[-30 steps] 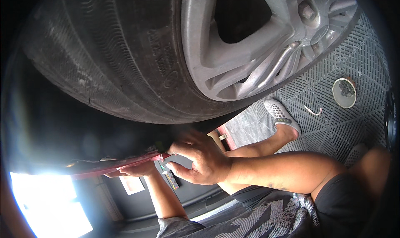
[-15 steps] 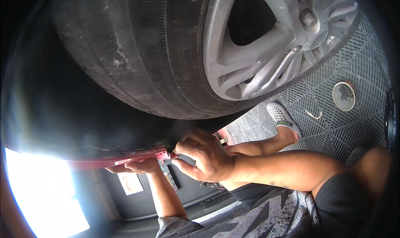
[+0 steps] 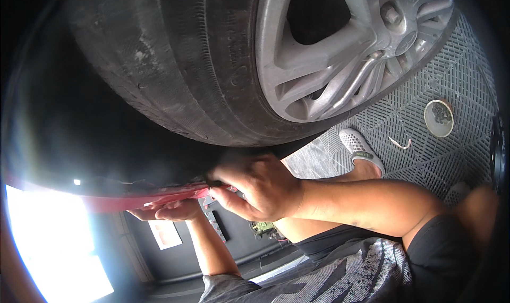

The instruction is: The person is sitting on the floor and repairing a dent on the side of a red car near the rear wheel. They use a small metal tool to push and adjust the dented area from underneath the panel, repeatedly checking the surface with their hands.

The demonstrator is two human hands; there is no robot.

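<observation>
Right hand (image 3: 260, 189), fingers curled in a pinch grip on the red edge strip (image 3: 159, 197) at the lower lip of the wheel arch; whether anything small lies between the fingertips cannot be told. Left hand (image 3: 167, 211) beneath the same strip, palm up, fingers together and pressed against its underside. The strip runs just under the tyre (image 3: 175, 74), whose silver wheel (image 3: 340, 53) fills the upper view.

Risks, as judged: the grip sits in the narrow, dark gap between tyre and strip, so fingers could be scraped or caught if the strip springs back; a hard pull could crack or tear the thin edge. Glare from the bright patch at lower left hampers sight of the work.

Containers: a small round dish (image 3: 439, 118) on the grid floor mat (image 3: 467, 159), holding small dark pieces, kind unclear.
</observation>
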